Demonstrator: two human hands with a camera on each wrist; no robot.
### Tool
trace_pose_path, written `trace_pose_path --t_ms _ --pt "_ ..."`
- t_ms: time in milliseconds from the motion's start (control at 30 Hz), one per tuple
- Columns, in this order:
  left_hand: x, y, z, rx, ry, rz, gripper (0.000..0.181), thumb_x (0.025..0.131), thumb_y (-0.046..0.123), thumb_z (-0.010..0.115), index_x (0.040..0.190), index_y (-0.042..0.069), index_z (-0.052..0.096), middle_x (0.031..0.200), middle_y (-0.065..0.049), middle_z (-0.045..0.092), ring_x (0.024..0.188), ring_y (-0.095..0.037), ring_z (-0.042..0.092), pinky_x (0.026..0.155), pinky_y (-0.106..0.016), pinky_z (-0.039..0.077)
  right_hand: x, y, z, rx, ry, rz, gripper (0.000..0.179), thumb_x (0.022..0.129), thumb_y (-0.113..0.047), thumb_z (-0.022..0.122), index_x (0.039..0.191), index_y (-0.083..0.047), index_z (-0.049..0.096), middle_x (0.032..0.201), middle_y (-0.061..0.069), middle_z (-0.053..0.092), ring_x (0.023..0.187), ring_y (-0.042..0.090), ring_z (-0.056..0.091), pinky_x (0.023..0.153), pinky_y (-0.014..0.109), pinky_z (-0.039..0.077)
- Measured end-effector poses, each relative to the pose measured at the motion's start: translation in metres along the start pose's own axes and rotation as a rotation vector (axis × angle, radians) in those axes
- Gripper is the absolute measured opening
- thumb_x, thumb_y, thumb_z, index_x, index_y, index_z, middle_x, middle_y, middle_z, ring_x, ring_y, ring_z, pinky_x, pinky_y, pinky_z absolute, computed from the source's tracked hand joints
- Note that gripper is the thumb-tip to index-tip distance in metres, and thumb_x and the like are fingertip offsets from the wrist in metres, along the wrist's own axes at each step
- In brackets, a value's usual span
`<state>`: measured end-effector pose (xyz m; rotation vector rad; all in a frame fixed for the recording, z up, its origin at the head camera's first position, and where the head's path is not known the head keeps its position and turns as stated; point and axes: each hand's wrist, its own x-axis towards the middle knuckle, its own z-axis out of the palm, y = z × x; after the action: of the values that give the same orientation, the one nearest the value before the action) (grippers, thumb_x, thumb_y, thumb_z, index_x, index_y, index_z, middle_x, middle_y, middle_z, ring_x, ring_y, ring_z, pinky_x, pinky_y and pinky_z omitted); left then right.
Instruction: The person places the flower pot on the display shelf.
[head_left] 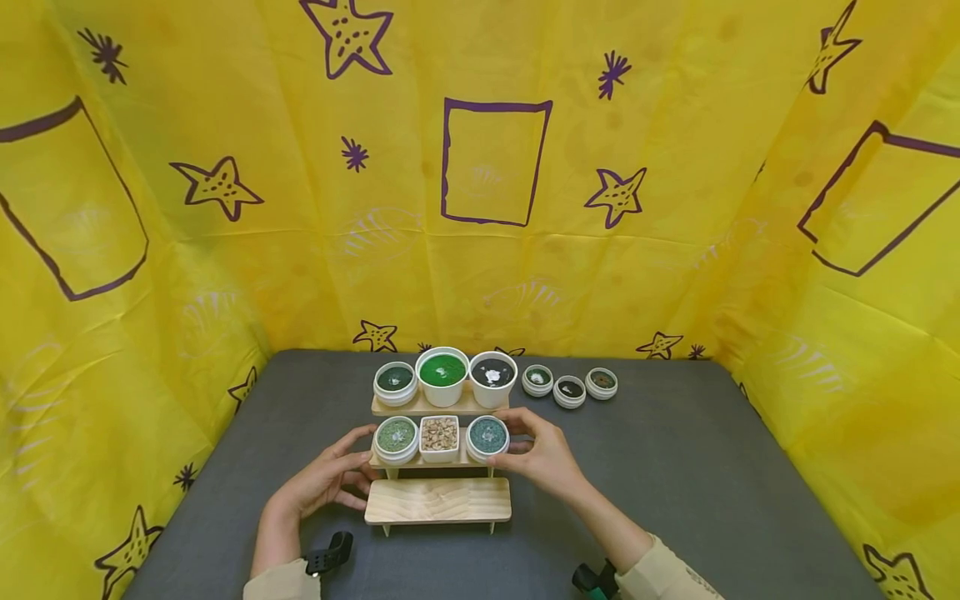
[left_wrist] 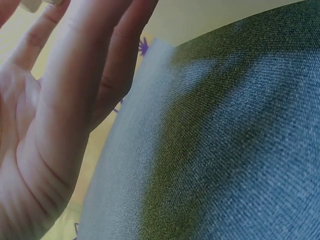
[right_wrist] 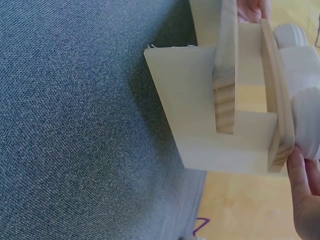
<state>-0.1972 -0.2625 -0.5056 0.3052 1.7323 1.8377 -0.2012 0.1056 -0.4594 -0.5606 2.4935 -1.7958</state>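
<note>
A three-tier wooden stand [head_left: 438, 501] faces me, its lowest shelf bare. My right hand [head_left: 546, 454] pinches the round white cup of teal powder [head_left: 487, 435] at the middle shelf's right end, index finger behind and thumb in front. In the right wrist view, its fingertips are at that cup's base, by the shelf edge. My left hand [head_left: 324, 477] is at the shelf's left end, fingers spread, thumb and index fingertips right beside the cup of pale green powder [head_left: 395, 436]. Between the two cups stands a square white cup of brown flakes [head_left: 439, 433].
On the top shelf stand a dark green cup [head_left: 395, 379], a bright green cup [head_left: 442, 369] and a black-filled cup [head_left: 492, 372]. Three small jars [head_left: 569, 392] sit on the grey table [head_left: 675, 467] to the right. Yellow patterned cloth [head_left: 495, 275] encloses the table behind and on both sides.
</note>
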Motion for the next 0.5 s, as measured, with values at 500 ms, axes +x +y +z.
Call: trace_pose_path --t_ms 500 --pt "-0.0005 0.0007 0.0001 -0.01 -0.011 0.003 0.038 0.106 0.022 0.039 0.134 0.046 0.033 0.099 -0.004 0.065 0.083 -0.014 0.07 0.073 -0.04 0.061 -0.0008 -0.001 0.0016 0.008 0.024 0.021 0.057 0.068 -0.016 0.09 0.12 -0.015 0.065 0.116 0.01 0.07 0.101 0.019 0.068 0.083 0.022 0.058"
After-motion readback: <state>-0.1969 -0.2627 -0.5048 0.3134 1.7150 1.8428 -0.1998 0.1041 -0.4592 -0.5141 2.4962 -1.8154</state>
